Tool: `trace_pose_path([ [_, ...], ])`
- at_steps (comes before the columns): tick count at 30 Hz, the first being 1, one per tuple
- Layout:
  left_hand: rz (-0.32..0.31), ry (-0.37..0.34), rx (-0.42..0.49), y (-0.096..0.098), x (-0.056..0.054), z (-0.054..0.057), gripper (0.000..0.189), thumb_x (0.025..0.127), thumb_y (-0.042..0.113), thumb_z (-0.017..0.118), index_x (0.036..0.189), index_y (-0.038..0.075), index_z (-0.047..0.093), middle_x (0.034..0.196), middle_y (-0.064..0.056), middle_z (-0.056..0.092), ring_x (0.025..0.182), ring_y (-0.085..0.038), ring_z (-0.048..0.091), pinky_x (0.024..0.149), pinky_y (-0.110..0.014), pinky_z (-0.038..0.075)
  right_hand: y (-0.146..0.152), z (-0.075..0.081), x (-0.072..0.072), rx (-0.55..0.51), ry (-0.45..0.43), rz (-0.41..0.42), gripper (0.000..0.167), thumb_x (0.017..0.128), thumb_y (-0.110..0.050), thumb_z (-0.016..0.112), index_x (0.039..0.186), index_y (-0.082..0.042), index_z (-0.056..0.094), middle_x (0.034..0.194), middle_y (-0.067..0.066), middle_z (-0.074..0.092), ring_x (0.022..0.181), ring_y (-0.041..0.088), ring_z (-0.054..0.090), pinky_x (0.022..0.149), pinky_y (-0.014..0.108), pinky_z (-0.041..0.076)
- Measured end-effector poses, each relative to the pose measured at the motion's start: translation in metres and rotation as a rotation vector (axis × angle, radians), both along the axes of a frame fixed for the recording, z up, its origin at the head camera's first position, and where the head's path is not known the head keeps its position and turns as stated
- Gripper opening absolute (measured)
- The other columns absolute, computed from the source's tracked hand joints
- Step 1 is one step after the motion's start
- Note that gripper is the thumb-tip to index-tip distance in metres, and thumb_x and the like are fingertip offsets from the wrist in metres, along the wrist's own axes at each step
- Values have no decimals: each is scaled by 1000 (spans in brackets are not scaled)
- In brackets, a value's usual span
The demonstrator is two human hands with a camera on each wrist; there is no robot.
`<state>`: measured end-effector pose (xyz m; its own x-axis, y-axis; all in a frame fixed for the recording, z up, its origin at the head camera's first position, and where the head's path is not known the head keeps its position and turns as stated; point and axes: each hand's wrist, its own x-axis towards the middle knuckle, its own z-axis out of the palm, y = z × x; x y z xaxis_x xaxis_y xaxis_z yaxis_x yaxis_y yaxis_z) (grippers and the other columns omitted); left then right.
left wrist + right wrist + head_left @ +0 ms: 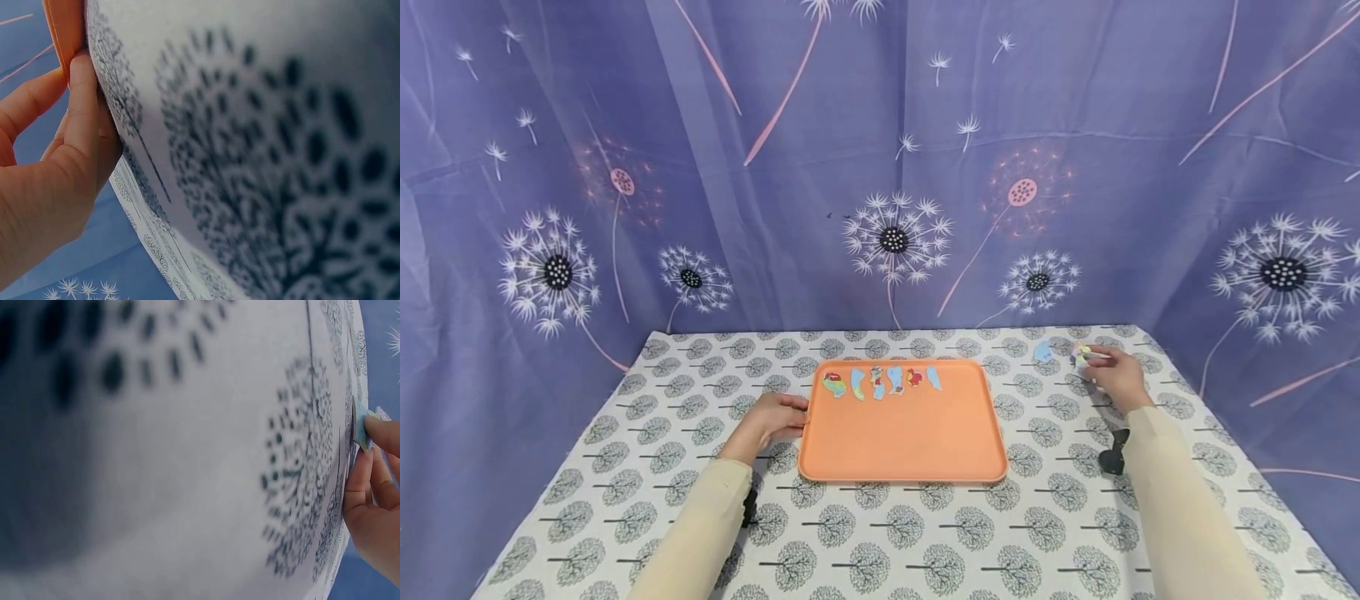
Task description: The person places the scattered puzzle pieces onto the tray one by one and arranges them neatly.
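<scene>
On the cloth-covered table lies an orange tray (910, 433), with several colourful puzzle pieces (877, 382) in a row along its far side. At the tray's left rim, my left hand (772, 421) holds the edge between thumb and fingers; the left wrist view shows the hand (69, 150) against the tray's corner (65, 31). Far to the right, my right hand (1116, 375) pinches a puzzle piece (1080, 356) just over the cloth. In the right wrist view this light-blue and yellowish piece (360, 423) sits between the thumb and fingers of the hand (378, 487).
A light-blue puzzle piece (1043, 352) lies on the cloth left of my right hand. The white tablecloth (925, 542) has a tree print. Behind the table's far edge hangs a purple-blue curtain (805, 208) with dandelions.
</scene>
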<state>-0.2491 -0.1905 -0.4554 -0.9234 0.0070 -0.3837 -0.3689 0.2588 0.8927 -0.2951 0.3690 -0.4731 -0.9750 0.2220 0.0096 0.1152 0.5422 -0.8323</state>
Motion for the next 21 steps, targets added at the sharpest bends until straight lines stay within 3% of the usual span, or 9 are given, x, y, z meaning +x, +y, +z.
trace_pose_path([
  [5,-1,5,-15,1,1,1,38,83,-9,65,120,-12,58,102,-25,66,72,-20,69,73,-31,62,0,0,0,-47,-8,-42,54,92,-15,58,142,0,43,107,12,63,71,3,59,53,21,51],
  [7,0,4,-21,2,2,2,38,83,-9,65,120,-12,58,102,-25,66,72,-19,69,73,-31,62,0,-1,0,-76,-19,-35,54,94,-17,58,143,0,42,111,16,63,72,1,60,56,21,53],
  [9,-2,2,-24,1,2,1,38,84,-8,65,120,-12,58,102,-25,66,72,-19,69,73,-31,62,0,0,-1,-89,-28,-9,55,96,-19,57,144,0,41,119,24,59,73,-1,60,62,21,57],
  [11,-1,-1,-27,2,2,0,38,84,-8,65,120,-12,58,102,-25,66,72,-19,69,73,-31,62,-1,2,0,-121,-29,23,56,96,-19,59,144,1,40,116,21,61,73,-2,62,67,21,59],
  [16,2,-4,-27,1,0,1,38,84,-8,65,121,-11,58,104,-26,66,74,-20,69,74,-31,62,-2,10,2,-176,-42,131,59,95,-20,61,144,4,38,99,-6,61,79,-3,64,79,23,59],
  [21,-3,-4,-10,1,1,3,39,84,-8,65,122,-12,57,104,-26,66,74,-20,69,74,-32,62,-9,20,4,-223,-82,201,61,95,-21,62,146,2,36,102,-8,61,87,3,66,86,26,58],
])
